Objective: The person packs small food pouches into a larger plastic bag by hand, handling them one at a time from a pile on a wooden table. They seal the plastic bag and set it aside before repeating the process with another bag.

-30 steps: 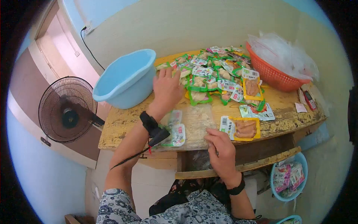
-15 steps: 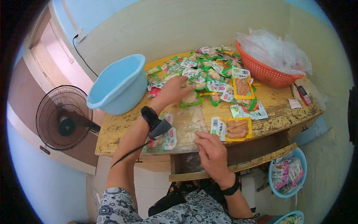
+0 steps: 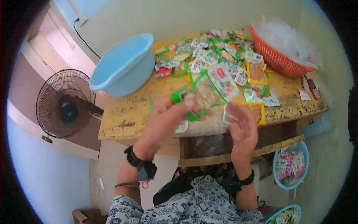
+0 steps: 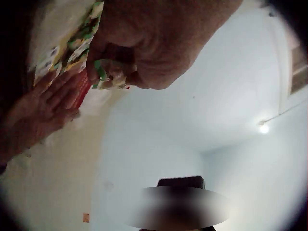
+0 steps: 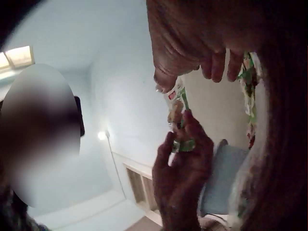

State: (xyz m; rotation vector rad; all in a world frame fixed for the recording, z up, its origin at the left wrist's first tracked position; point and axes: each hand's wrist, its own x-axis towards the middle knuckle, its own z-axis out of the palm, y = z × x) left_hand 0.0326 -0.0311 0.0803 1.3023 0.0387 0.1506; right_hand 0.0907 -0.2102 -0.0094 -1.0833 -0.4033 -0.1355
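Above the table's front, the left hand (image 3: 160,121) holds a green-edged clear packet (image 3: 205,91) of pale food by its left end, thumb on top; its white label end tilts up to the right. Beside its right edge is the right hand (image 3: 244,130), fingers spread and fairly straight. In the right wrist view, the right thumb touches or nearly touches the packet (image 5: 176,110). Behind lies a pile of similar packets (image 3: 197,44). A yellow-edged packet (image 3: 256,109) lies partly behind the right hand. Flat clear plastic (image 3: 205,128) lies below the held packet.
A blue basin (image 3: 125,67) stands at the table's left, a red basket (image 3: 278,59) with clear bags at back right. A phone (image 3: 313,89) lies at the right edge. The drawer (image 3: 238,151) is pulled out; a fan (image 3: 67,108) stands left.
The left hand has taken a packet from the pile and brought it forward and up. The right hand has left the clear plastic, risen to the packet's right side and straightened its fingers.
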